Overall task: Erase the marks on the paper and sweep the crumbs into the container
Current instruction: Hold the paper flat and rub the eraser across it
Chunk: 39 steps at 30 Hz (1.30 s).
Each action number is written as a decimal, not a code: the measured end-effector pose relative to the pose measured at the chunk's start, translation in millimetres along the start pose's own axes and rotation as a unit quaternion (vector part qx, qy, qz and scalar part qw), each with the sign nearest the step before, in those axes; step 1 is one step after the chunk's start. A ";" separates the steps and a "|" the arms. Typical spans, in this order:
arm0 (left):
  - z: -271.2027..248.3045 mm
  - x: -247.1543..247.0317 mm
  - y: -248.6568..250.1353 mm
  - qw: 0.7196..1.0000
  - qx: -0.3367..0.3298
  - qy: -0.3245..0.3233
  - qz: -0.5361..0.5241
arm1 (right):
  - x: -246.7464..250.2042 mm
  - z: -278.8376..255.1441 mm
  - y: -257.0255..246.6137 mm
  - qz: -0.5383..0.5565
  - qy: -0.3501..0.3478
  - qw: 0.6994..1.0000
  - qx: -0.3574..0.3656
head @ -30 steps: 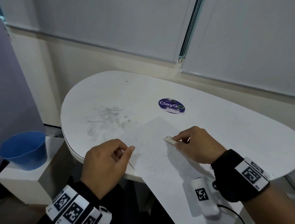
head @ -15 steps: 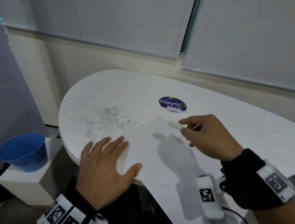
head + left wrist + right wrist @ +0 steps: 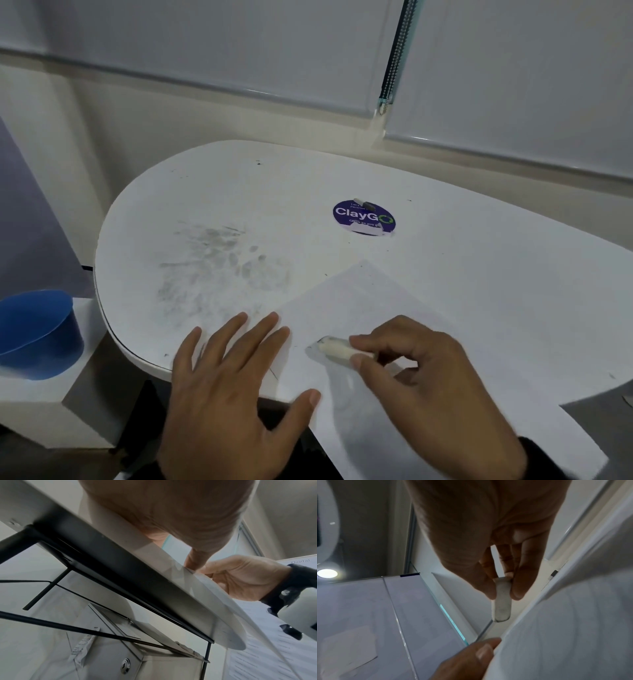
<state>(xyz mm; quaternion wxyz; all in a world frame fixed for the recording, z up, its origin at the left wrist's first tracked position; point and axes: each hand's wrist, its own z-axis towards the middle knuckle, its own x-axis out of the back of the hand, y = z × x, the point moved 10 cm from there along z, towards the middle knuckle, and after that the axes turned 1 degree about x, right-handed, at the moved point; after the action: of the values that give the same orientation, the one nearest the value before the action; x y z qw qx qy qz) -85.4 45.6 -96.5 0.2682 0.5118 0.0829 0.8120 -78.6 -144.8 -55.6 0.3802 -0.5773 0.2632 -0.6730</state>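
Observation:
A white sheet of paper (image 3: pixel 394 308) lies slantwise on the white table (image 3: pixel 239 192), its near part hanging over the front edge. My right hand (image 3: pixel 418 373) pinches a white eraser (image 3: pixel 334 347) between thumb and forefinger, its tip down on the paper by a small dark mark. In the right wrist view the eraser (image 3: pixel 502 601) sticks out past the fingertips. My left hand (image 3: pixel 233 387) lies flat with fingers spread, pressing the paper's left edge and the table. A blue container (image 3: pixel 36 334) stands on a low white block at the far left, below the table.
Grey smudges (image 3: pixel 219 267) cover the table left of the paper. A round purple "ClayGo" sticker (image 3: pixel 363 217) lies further back, with a small dark and white object (image 3: pixel 363 203) on its far rim. Window blinds and a bead chain (image 3: pixel 394 54) stand behind.
My left hand let go of its pinch and spread flat on the paper's edge. My right hand lifted the eraser, then brought it down nearer me onto the paper.

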 end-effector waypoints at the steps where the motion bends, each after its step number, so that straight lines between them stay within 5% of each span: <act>1: -0.2 1.8 0.8 1.000 -0.005 0.010 -0.003 | -4.8 -1.9 -0.7 -0.008 -0.007 1.000 0.010; 9: 2.0 4.4 7.4 0.999 -0.019 0.014 0.022 | 24.8 30.3 24.6 -0.152 0.016 0.988 0.009; 14: 3.7 0.1 6.6 0.999 -0.015 -0.014 0.029 | 4.5 25.1 5.6 -0.190 -0.076 0.977 0.057; 17: 3.0 -1.9 3.3 0.999 -0.003 -0.032 0.026 | 35.2 49.3 17.8 -0.225 -0.029 0.974 0.012; 21: 6.7 -1.5 4.0 0.999 -0.005 -0.046 0.024 | 51.2 55.1 19.9 -0.137 -0.028 0.990 -0.036; 29: 10.1 -19.6 24.0 0.991 -0.083 -0.106 -0.003 | 22.3 34.8 12.8 -0.199 -0.045 0.979 0.019; 35: 9.2 -24.8 20.2 0.989 -0.073 -0.125 0.032 | -3.3 34.0 -2.5 -0.215 -0.141 0.965 0.044; 39: 9.5 -24.2 20.8 0.989 -0.063 -0.129 0.032 | 29.7 62.9 15.8 -0.248 -0.082 0.965 -0.019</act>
<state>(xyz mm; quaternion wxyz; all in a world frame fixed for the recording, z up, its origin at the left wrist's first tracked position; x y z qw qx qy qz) -76.3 14.2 -102.6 0.2825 0.5963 -0.0202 0.7512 -15.2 -172.7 -38.8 0.2109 -0.6851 0.0929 -0.6910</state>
